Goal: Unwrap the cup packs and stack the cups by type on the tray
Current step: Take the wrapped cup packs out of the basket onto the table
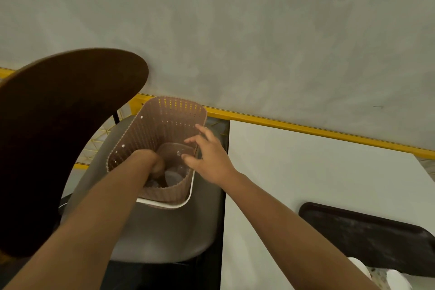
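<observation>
The fingers (200,128) of the right hand (209,158) are spread wide and loose over the right rim of the perforated basket (164,115). The left hand (156,165) reaches deep inside the basket, and its fingers are hidden, so their grip cannot be told. The clear cup packs (174,175) lie on the basket's bottom, too blurred to show their long axis. The dark tray (367,238) sits on the white table (306,172), cut off at the right.
</observation>
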### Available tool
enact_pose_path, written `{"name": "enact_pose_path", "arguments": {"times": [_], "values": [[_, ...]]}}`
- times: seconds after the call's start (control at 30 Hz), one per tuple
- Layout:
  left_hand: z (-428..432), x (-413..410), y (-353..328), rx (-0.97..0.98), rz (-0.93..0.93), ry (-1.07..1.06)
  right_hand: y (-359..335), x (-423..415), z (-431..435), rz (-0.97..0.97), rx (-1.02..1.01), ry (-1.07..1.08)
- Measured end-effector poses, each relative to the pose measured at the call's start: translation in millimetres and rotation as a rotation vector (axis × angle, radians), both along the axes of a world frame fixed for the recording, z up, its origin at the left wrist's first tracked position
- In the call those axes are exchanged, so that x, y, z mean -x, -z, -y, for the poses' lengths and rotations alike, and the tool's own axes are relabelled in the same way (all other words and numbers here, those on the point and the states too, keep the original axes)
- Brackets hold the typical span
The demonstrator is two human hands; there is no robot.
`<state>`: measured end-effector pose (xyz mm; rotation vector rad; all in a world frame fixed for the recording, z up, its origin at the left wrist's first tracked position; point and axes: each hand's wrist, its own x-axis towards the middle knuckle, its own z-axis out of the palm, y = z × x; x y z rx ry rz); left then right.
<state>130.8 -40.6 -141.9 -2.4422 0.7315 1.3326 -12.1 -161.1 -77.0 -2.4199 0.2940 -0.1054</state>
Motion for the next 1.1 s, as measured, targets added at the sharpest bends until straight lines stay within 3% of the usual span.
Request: {"name": "enact_pose_path", "arguments": {"times": [0.37, 0.6, 0.77, 0.97, 1.1], "values": [[-1.8, 9.5, -36.6, 0.228, 0.018, -0.027, 0.1, -0.1, 0.4, -0.012, 0.004, 0.007], [-15.5, 16.0, -77.0, 0.452, 0.2, -0.103, -4.0, 3.2, -2.4, -0.004, 0.084, 0.002], [-30.6, 24.2, -99.4, 0.633, 0.215, -0.172, -24.0, 14.4, -6.0, -0.021, 0.097, -0.022], [-41.3, 52.6, -136.3, 0.948, 0.23, -0.358, -65.2, 39.2, -8.6, 0.206, 0.064, -0.046], [-33.7, 87.6, -168.1, 1.05, 0.205, -0.397, -95.6, 63.2, -9.8, 0.361, 0.117, -0.089]]}}
